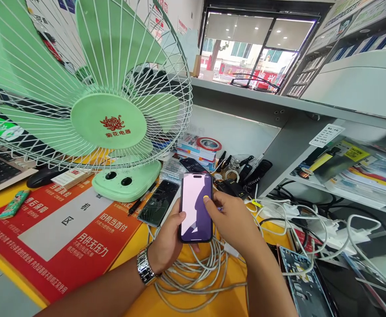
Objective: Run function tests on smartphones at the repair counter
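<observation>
A smartphone (193, 211) with a lit, pale pink and purple screen stands upright in the middle of the view, over a coil of grey cable (199, 286). My left hand (166, 242), a metal watch on its wrist, is wrapped round the phone's lower left side, thumb along the edge. On the upper right side, my right hand (229, 215) closes on the phone with its thumb on the screen; its other fingers are partly hidden. Left of the phone lies a dark phone with a cracked-looking screen (159, 202), beside a black pen (142, 200).
A green fan (109, 121) towers at the left over a red printed mat (90, 237). An opened phone with bare inner parts (303, 281) lies at the lower right, among white cables (321, 233). Books with a tape roll (209, 144) stand behind, below a grey shelf (246, 92).
</observation>
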A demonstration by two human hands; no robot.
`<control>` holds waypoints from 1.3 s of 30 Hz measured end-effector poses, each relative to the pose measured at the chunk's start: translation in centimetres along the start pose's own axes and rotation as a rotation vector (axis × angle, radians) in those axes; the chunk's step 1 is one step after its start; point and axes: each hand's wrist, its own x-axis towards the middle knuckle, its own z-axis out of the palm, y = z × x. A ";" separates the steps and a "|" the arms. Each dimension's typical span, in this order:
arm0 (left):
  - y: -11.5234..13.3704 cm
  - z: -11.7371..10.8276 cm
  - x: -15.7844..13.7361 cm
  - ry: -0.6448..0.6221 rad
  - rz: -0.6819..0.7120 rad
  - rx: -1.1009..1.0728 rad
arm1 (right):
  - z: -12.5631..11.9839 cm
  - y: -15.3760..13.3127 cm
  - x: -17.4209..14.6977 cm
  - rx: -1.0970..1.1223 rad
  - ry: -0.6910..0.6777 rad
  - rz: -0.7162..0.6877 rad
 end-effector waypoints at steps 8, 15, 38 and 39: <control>-0.5 -0.4 -0.1 -0.056 -0.005 0.029 | -0.4 0.1 -0.5 0.009 -0.072 -0.005; -0.4 -0.4 -0.1 -0.048 -0.005 0.024 | -0.1 -0.1 -0.3 -0.028 -0.031 0.019; 0.3 0.2 -0.1 -0.005 0.064 0.013 | 1.1 -1.1 -0.9 0.180 -0.195 -0.028; 0.2 0.0 0.0 -0.015 0.069 0.015 | 1.2 -1.1 -0.7 0.167 -0.158 -0.022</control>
